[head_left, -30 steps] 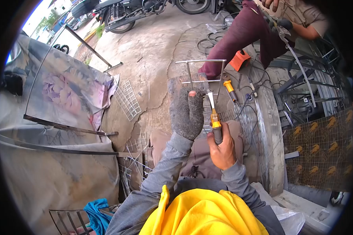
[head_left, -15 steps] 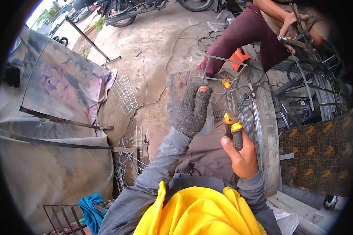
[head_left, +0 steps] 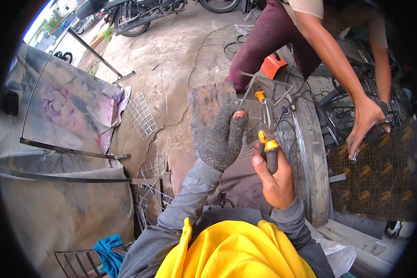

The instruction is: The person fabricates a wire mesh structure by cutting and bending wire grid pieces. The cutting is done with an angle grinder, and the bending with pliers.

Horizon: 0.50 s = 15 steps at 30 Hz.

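Note:
My left hand [head_left: 220, 141], in a dark grey knitted glove with the thumb tip bare, is closed on a thin metal wire frame [head_left: 268, 78] near the wooden board [head_left: 201, 102]. The frame's bars extend forward and to the right from my thumb. In my bare right hand [head_left: 279, 183] is a pair of pliers [head_left: 268, 127] with yellow and black handles, their jaws pointing away from me and overlapping the frame's near side. Just beyond the jaws shows another yellow-and-dark tool part [head_left: 259, 94].
Another person's hand [head_left: 363, 123] reaches down at the right, over dark patterned cloth [head_left: 375, 176]. An orange object [head_left: 273, 66] sits by that person's leg. Wire grids [head_left: 141, 116] lie on the concrete at left. Long metal rods [head_left: 294, 153] lie right of my knees. Motorcycles [head_left: 141, 16] stand behind.
The other person has leaned forward and lowered their arms toward the cloth at the right. My hands keep their holds; the view has shifted slightly and the pliers sit closer to the frame.

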Tool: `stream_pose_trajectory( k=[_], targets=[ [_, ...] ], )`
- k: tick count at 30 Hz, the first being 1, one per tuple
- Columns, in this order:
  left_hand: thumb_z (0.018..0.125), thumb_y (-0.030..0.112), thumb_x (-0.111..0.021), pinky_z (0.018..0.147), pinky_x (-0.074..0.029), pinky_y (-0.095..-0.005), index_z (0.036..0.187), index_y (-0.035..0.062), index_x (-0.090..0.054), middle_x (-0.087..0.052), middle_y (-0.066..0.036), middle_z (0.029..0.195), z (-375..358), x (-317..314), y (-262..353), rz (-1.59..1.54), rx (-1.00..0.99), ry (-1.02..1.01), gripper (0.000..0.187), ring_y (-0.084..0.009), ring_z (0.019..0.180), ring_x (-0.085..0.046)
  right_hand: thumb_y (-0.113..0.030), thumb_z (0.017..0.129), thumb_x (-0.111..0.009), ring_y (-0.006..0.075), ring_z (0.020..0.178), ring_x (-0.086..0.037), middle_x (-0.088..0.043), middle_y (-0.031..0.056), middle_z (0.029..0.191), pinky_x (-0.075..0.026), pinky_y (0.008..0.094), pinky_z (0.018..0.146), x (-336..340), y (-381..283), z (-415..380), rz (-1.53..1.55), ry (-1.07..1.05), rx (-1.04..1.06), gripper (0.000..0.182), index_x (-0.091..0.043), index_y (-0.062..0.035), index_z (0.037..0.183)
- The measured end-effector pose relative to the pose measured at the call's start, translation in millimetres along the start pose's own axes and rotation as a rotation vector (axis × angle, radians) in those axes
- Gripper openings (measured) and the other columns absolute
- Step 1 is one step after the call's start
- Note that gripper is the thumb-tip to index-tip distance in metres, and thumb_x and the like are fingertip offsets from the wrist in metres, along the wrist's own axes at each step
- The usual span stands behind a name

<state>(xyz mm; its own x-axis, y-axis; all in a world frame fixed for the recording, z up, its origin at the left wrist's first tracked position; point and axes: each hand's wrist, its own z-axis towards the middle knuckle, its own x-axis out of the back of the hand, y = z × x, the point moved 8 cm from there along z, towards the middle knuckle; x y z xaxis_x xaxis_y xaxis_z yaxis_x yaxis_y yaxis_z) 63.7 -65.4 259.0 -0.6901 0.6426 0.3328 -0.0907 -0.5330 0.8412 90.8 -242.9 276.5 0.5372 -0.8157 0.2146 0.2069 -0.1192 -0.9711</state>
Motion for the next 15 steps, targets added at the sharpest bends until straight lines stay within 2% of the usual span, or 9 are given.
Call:
stream_pose_trajectory(
  k=[9,12,14,15],
  targets=[
    [0.108,0.025,-0.051,0.062,-0.046,-0.0321,0.101,-0.0015,-0.067,-0.059,-0.008,0.077,-3,1,4,0.112,-0.04,0.012,0.031,-0.0152,0.067,-0.056,-0.018,0.097,-0.066,0.0302,0.091,-0.067,-0.067,0.0152,0.099,-0.051,0.0401,0.083,0,-5,0,-0.089,-0.003,0.026,0.038,-0.058,0.0033,0.128],
    [0.107,0.024,-0.053,0.067,-0.048,-0.0339,0.104,-0.0016,-0.068,-0.062,-0.01,0.081,-1,4,8,0.099,-0.024,-0.019,0.03,-0.0176,0.073,-0.06,-0.018,0.097,-0.065,0.0273,0.088,-0.065,-0.066,0.0128,0.097,-0.05,0.0389,0.082,0,3,0,0.005,-0.011,-0.057,0.037,-0.058,0.0018,0.128],
    [0.103,0.024,-0.06,0.078,-0.051,-0.0349,0.107,-0.001,-0.069,-0.066,-0.012,0.093,6,3,27,0.135,-0.152,-0.111,0.027,-0.0213,0.085,-0.065,-0.019,0.097,-0.065,0.0238,0.084,-0.063,-0.065,0.0104,0.095,-0.049,0.0371,0.08,-1,12,1,0.177,-0.033,-0.133,0.037,-0.057,0.0003,0.128],
    [0.103,0.024,-0.06,0.078,-0.051,-0.0349,0.107,-0.001,-0.069,-0.066,-0.012,0.093,11,8,30,0.134,-0.154,-0.112,0.027,-0.0213,0.085,-0.065,-0.019,0.097,-0.065,0.0238,0.084,-0.063,-0.065,0.0104,0.095,-0.049,0.0371,0.08,0,12,1,0.178,-0.031,-0.133,0.037,-0.057,0.0003,0.128]
  ],
)
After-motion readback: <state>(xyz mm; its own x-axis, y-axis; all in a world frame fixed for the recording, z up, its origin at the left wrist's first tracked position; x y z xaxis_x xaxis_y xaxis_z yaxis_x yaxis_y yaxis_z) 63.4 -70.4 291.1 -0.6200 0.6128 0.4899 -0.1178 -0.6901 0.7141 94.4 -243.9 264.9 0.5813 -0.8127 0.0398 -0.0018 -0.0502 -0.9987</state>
